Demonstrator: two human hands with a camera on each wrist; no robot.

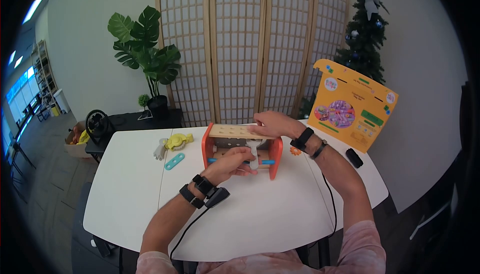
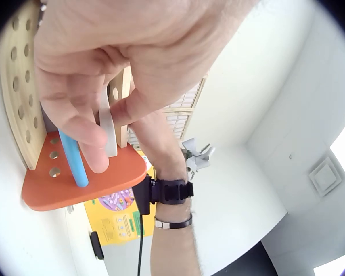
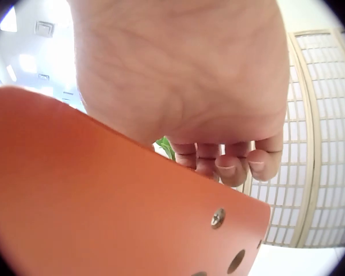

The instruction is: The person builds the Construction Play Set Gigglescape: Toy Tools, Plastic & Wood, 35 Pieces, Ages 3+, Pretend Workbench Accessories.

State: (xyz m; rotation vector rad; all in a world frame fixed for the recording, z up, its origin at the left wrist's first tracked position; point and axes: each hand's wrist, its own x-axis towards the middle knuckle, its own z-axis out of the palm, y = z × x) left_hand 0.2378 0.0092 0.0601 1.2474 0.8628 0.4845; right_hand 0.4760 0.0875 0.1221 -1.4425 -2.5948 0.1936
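Observation:
A toy workbench [image 1: 276, 160] with orange side panels and a perforated wooden top board [image 1: 231, 131] stands on the white table. A blue rod [image 2: 73, 160] crosses its front between the two panels. My left hand [image 1: 232, 161] is at the front opening, pinching a light grey toy wrench [image 1: 254, 155] that stands upright against the rod. In the left wrist view, the thumb and fingers hide part of the wrench [image 2: 107, 129]. My right hand [image 1: 276, 124] holds the top board near its right end. In the right wrist view, its fingers [image 3: 233, 169] curl down beyond the orange panel [image 3: 103, 195].
Left of the workbench lie a teal strip with holes [image 1: 175, 161], a yellow toy piece [image 1: 180, 141] and a grey toy piece [image 1: 160, 150]. An orange gear [image 1: 295, 151] is to its right. Farther right are a yellow box [image 1: 350, 106] and a black object [image 1: 354, 158].

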